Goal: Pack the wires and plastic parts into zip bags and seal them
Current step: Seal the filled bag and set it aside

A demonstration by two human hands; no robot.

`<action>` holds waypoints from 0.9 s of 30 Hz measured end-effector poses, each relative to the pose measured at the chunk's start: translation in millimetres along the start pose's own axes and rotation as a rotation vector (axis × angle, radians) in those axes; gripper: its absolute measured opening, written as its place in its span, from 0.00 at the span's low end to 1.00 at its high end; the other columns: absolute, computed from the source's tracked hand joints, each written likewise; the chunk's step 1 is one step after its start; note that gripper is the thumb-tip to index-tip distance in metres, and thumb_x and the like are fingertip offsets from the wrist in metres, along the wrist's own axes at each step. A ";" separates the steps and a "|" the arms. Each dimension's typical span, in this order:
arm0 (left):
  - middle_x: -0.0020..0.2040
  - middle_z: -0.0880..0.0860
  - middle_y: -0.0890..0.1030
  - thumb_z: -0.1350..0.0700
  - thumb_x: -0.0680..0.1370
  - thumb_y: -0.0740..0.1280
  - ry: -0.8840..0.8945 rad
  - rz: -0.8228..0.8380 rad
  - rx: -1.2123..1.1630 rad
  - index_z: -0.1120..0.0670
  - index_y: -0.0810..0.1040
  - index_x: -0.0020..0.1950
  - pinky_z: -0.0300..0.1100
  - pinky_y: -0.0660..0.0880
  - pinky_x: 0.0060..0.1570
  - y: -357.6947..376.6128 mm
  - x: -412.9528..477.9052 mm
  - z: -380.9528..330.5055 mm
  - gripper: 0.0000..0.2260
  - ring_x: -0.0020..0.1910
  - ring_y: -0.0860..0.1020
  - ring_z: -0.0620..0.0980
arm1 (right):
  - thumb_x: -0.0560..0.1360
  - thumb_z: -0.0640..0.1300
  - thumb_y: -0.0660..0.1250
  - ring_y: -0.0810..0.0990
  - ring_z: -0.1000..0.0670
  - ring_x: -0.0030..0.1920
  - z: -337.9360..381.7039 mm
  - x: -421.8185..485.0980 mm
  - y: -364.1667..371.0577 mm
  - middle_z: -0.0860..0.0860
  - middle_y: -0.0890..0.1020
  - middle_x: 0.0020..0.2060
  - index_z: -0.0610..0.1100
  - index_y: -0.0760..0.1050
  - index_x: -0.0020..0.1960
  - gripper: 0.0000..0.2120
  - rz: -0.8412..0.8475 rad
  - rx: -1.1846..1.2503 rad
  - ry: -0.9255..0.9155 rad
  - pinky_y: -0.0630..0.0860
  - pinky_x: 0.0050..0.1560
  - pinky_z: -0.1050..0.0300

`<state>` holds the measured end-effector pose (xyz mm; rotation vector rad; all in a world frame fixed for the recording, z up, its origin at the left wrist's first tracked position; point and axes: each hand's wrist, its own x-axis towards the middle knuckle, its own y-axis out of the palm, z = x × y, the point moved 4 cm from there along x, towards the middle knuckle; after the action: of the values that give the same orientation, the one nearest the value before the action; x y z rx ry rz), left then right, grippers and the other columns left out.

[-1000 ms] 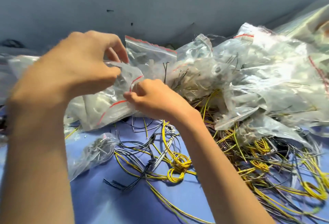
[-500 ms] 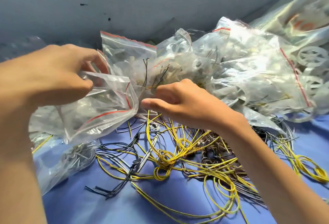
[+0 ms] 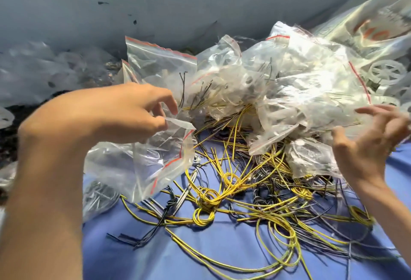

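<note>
while the left hand [image 3: 115,113] pinches one zip bag [image 3: 138,168], the right hand [image 3: 369,146] is splayed

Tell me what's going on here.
A person is bagging wires and plastic parts. The left hand pinches the rim of a clear zip bag, held unsealed above the blue cloth. The right hand, fingers spread and apparently holding nothing, is at the edge of the pile of bags. Loose yellow and black wires lie tangled on the cloth, not yet bagged.
</note>
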<state>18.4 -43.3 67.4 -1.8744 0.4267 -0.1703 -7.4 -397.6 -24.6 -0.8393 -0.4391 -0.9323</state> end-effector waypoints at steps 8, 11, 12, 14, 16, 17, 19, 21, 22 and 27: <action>0.45 0.45 0.83 0.57 0.75 0.62 0.024 0.023 0.003 0.44 0.73 0.51 0.30 0.71 0.35 5.9 6.0 -4.1 0.09 0.27 0.76 0.37 | 0.61 0.57 0.56 0.47 0.37 0.75 -48.6 27.2 13.1 0.41 0.51 0.76 0.40 0.54 0.75 0.44 0.342 -0.217 0.407 0.49 0.72 0.39; 0.44 0.46 0.83 0.55 0.74 0.61 0.025 0.036 -0.004 0.44 0.73 0.51 0.36 0.73 0.39 7.3 5.6 -3.8 0.08 0.27 0.76 0.35 | 0.63 0.58 0.55 0.54 0.35 0.70 -53.7 29.5 14.7 0.39 0.62 0.67 0.36 0.65 0.65 0.37 0.363 -0.316 0.303 0.56 0.69 0.41; 0.43 0.46 0.83 0.54 0.74 0.61 0.024 0.039 -0.005 0.44 0.73 0.51 0.37 0.73 0.39 7.6 5.5 -3.8 0.08 0.27 0.76 0.35 | 0.62 0.58 0.56 0.55 0.35 0.69 -52.9 31.8 14.6 0.39 0.64 0.65 0.36 0.67 0.62 0.35 0.363 -0.349 0.290 0.58 0.67 0.40; 0.43 0.45 0.83 0.54 0.74 0.61 0.021 0.038 -0.012 0.44 0.73 0.50 0.37 0.72 0.36 7.8 5.9 -4.4 0.07 0.27 0.77 0.36 | 0.61 0.57 0.56 0.58 0.36 0.67 -51.4 35.5 14.2 0.37 0.66 0.62 0.36 0.68 0.59 0.33 0.385 -0.397 0.277 0.59 0.66 0.41; 0.43 0.45 0.82 0.56 0.75 0.62 0.023 0.033 -0.028 0.44 0.73 0.48 0.38 0.71 0.34 9.3 6.9 -5.6 0.07 0.26 0.77 0.38 | 0.60 0.56 0.57 0.58 0.38 0.66 -52.0 35.9 13.2 0.38 0.65 0.62 0.38 0.67 0.59 0.33 0.409 -0.388 0.273 0.59 0.66 0.44; 0.43 0.45 0.82 0.57 0.75 0.62 0.022 0.033 -0.035 0.44 0.73 0.48 0.39 0.73 0.35 10.7 7.3 -6.0 0.07 0.25 0.77 0.38 | 0.60 0.55 0.58 0.58 0.39 0.66 -52.3 34.6 13.3 0.39 0.64 0.62 0.38 0.66 0.60 0.33 0.431 -0.376 0.267 0.59 0.66 0.45; 0.43 0.45 0.82 0.58 0.76 0.61 0.018 0.038 -0.037 0.43 0.73 0.47 0.43 0.77 0.37 12.8 8.3 -7.6 0.09 0.26 0.77 0.39 | 0.63 0.52 0.64 0.58 0.40 0.66 -56.4 30.2 14.6 0.41 0.64 0.64 0.39 0.64 0.62 0.31 0.478 -0.402 0.217 0.62 0.65 0.42; 0.43 0.45 0.82 0.59 0.76 0.61 0.015 0.038 -0.022 0.43 0.73 0.48 0.45 0.79 0.40 13.5 9.0 -8.8 0.10 0.26 0.77 0.38 | 0.68 0.41 0.68 0.62 0.38 0.63 -59.5 28.9 11.9 0.39 0.68 0.60 0.38 0.65 0.61 0.24 0.454 -0.556 0.094 0.68 0.59 0.38; 0.44 0.45 0.82 0.59 0.76 0.60 0.015 0.040 -0.011 0.43 0.73 0.49 0.46 0.79 0.42 13.5 9.4 -9.5 0.10 0.27 0.77 0.37 | 0.69 0.38 0.68 0.65 0.37 0.59 -59.9 29.9 8.1 0.38 0.71 0.57 0.37 0.67 0.59 0.20 0.421 -0.651 0.034 0.70 0.55 0.37; 0.44 0.45 0.82 0.56 0.78 0.61 0.032 0.054 0.049 0.43 0.73 0.53 0.36 0.73 0.40 15.6 11.7 -12.9 0.08 0.28 0.76 0.33 | 0.70 0.39 0.70 0.72 0.34 0.48 -52.3 34.2 -16.1 0.35 0.75 0.45 0.33 0.76 0.46 0.10 0.353 -0.718 -0.095 0.75 0.47 0.39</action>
<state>21.7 -63.5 56.1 -1.8128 0.4899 -0.1731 -3.2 -461.9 -27.2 -1.5622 -0.0132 -0.7165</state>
